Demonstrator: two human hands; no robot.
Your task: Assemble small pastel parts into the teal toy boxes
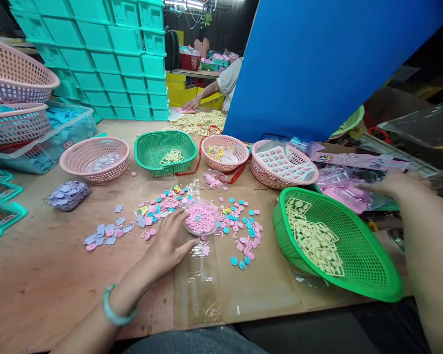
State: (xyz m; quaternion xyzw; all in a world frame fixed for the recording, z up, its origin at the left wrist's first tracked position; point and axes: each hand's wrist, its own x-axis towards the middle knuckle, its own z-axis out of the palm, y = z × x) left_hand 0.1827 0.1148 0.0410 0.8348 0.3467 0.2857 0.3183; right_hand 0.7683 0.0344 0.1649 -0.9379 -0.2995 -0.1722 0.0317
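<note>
My left hand [172, 241], with a pale green bangle on its wrist, has thumb and fingers spread. Its fingertips are at the left rim of a round clear dish [201, 217] full of small pink pieces; whether they touch it I cannot tell. Pink and blue discs [251, 231] lie scattered around the dish. Farther left are flat lavender pieces [105, 232]. On the far right my right hand [398, 189], smeared by motion, reaches over clear and pink plastic packages [347, 191]. Its fingers are too blurred to show a grip.
A green basket [372, 250] of cream-coloured pieces tilts at the front right. Behind the dish stand a darker green basket [151, 147] and pink baskets [96, 172]. Turquoise crates [125, 64] are stacked back left. A blue board [299, 64] partly hides another person's arm [206, 91].
</note>
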